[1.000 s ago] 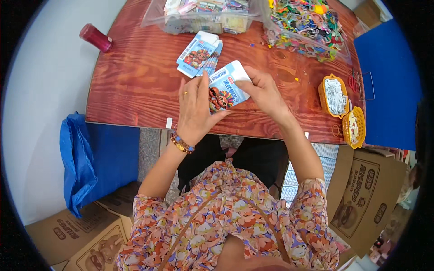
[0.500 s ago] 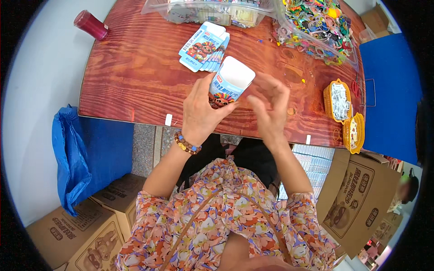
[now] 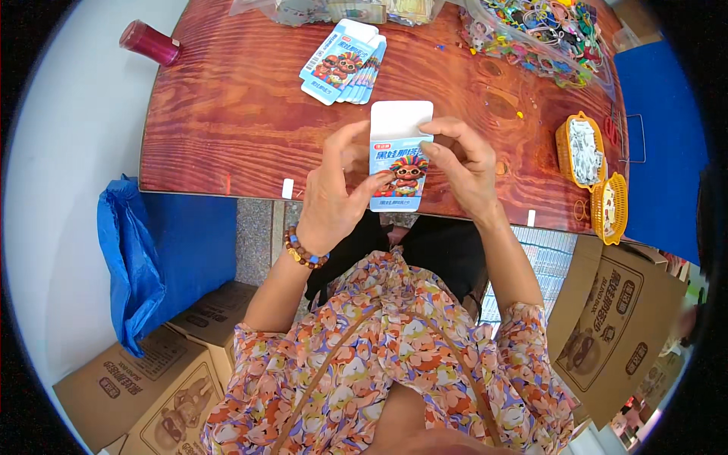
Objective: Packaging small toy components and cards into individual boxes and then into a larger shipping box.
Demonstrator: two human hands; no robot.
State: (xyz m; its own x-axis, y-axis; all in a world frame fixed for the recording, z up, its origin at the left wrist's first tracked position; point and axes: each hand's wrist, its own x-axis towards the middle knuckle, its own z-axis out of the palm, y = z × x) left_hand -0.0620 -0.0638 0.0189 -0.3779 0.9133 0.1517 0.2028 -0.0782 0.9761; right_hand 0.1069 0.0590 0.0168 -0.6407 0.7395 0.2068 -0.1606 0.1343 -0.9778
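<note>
Over the near edge of the table I hold a small light-blue carton (image 3: 394, 182) printed with a colourful cartoon figure. Its white top flap (image 3: 400, 116) stands up, away from me. My left hand (image 3: 334, 189) grips the carton's left side, thumb across the front. At the upper right corner my right hand (image 3: 466, 163) pinches the edge by the opening between thumb and fingers. Whether anything is inside the carton cannot be seen. Farther back, a fanned stack of matching flat cartons (image 3: 341, 64) lies on the table.
On the reddish wooden table (image 3: 227, 114) stand a clear bin of colourful trinkets (image 3: 538, 45), another clear bin of packets (image 3: 341, 11), and a dark red jar (image 3: 152, 44). Two yellow baskets (image 3: 561, 148) with small packets sit at the right edge. Brown shipping boxes (image 3: 622, 326) flank me.
My right hand has come in from the right and now holds the carton's upper right edge. The carton has turned more upright and shows its whole front.
</note>
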